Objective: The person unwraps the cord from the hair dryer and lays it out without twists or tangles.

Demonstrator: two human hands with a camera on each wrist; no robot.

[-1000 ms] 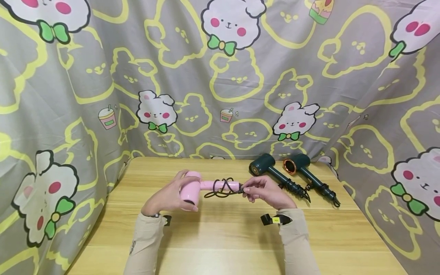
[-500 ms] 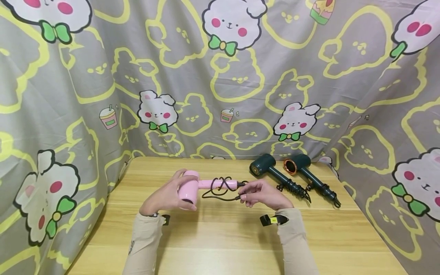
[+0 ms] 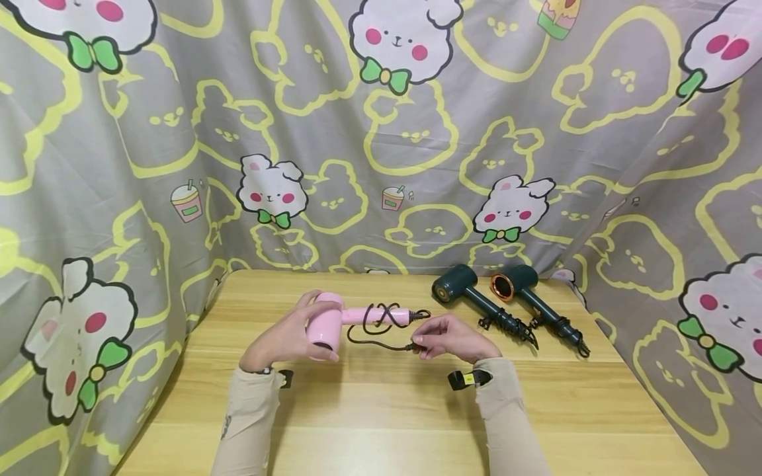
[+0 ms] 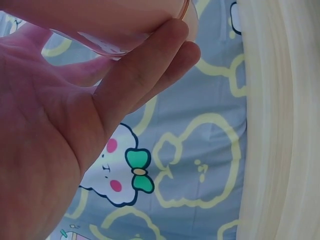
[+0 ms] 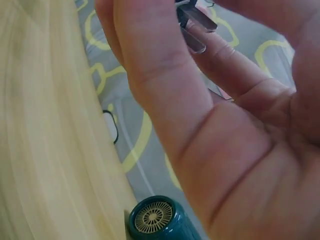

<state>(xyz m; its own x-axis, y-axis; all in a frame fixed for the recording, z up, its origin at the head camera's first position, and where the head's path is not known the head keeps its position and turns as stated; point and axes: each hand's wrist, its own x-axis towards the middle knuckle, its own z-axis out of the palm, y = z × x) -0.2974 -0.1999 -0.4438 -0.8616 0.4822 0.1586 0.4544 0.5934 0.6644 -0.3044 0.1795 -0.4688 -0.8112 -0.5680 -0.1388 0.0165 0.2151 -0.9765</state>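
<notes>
the left hand [image 3: 287, 336] grips the pink hair dryer [image 3: 327, 328] above the tabletop [image 3: 381, 410], left of two dark green hair dryers [image 3: 485, 304]; the right hand [image 3: 451, 338] pinches the pink one's pronged plug [image 5: 194, 42].

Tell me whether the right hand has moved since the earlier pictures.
Yes. In the head view, the right hand has shifted slightly down and left, away from the left dark green hair dryer, which lies on the table.
</notes>
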